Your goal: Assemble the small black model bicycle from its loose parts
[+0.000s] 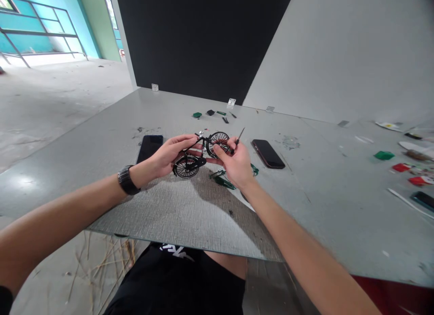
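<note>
A black miniature bicycle (187,166) is held up over the table, its two spoked wheels facing me. My left hand (171,152) grips it from the left, near the handlebar and frame. Closed around a small screwdriver (239,135), my right hand (237,160) also touches the front wheel with its thumb; the thin shaft points up and away. Below the right hand lie green parts (224,183) on the table, partly hidden by that hand and arm.
On the grey table (162,211), a phone (267,153) lies right of my hands and another dark phone (149,147) left. Small green and black pieces (197,115) lie at the back. Hinged panels (200,39) stand behind. Packets (420,180) and other items are at far right.
</note>
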`<state>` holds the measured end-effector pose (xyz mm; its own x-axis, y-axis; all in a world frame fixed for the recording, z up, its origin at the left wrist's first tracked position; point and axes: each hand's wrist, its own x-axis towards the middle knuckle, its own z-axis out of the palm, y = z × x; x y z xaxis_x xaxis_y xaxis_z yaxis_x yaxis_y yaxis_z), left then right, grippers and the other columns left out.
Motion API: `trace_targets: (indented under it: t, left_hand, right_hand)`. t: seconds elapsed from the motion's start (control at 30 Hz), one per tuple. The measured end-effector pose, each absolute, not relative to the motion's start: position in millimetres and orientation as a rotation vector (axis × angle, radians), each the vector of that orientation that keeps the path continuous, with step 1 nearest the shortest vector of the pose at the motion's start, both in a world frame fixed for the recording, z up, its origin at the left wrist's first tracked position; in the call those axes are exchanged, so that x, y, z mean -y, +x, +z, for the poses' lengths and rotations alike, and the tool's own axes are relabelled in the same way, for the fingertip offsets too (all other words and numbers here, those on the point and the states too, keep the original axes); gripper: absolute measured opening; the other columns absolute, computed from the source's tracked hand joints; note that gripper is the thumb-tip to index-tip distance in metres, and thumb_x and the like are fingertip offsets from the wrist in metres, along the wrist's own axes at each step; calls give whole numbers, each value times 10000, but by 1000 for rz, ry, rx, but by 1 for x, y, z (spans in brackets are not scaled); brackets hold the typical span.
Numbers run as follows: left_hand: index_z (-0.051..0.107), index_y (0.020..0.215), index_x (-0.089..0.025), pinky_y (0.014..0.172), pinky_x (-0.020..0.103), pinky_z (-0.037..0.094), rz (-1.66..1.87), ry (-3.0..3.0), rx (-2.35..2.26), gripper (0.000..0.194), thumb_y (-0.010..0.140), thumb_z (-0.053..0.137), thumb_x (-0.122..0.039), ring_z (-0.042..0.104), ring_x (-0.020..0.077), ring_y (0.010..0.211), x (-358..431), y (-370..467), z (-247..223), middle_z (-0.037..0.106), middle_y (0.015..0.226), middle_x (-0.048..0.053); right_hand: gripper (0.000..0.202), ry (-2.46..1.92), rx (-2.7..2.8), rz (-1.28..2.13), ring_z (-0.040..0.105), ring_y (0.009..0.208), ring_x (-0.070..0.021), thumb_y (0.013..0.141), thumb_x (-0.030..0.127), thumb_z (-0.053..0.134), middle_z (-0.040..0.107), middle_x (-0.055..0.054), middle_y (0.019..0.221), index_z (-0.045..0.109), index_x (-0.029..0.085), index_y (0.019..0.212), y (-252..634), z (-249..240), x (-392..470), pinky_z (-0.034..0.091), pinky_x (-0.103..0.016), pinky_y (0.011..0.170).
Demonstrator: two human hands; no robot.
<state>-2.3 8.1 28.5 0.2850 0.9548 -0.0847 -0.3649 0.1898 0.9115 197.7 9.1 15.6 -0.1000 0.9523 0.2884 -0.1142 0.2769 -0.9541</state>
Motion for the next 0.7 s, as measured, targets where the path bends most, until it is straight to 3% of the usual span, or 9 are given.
trace_targets:
  t: [0.1, 0.33, 0.5, 0.7]
  left_hand:
    - [692, 1040, -175, 769, 244, 588, 1019, 904, -755, 156, 912, 698, -264, 739, 167, 905, -10, -5, 29, 769, 1040, 76]
    - [621, 1354, -241, 695, 212, 559, 913, 899, -607, 364, 995, 561, -240, 734, 149, 845, -6, -6, 34, 773, 1036, 64]
    - [614, 1339, -190, 656, 196, 554, 876, 901, -469, 362, 986, 554, -236, 729, 144, 809, -7, -6, 33, 770, 1017, 75]
    - [646, 1147, -167, 623, 189, 564, 876, 831, -400, 241, 913, 611, -213, 739, 157, 773, -10, -5, 27, 766, 933, 53]
  right_hand:
    - [575, -880, 1360, 1111, 654, 883, -205, 761, 458, 809, 562, 2, 914, 265, 281, 820, 197, 16, -8, 680, -444, 736]
    - [562, -825, 1360, 1181, 715, 831, -229, 787, 450, 800, 628, 5, 936, 266, 282, 836, 197, 20, -3, 673, -486, 729]
    - [574, -816, 1379, 1182, 719, 842, -235, 785, 478, 810, 625, 7, 936, 274, 275, 825, 197, 26, 2, 672, -508, 774]
    - [605, -819, 1391, 1160, 683, 900, -238, 761, 516, 820, 604, -8, 963, 270, 273, 831, 195, 28, 6, 681, -505, 773]
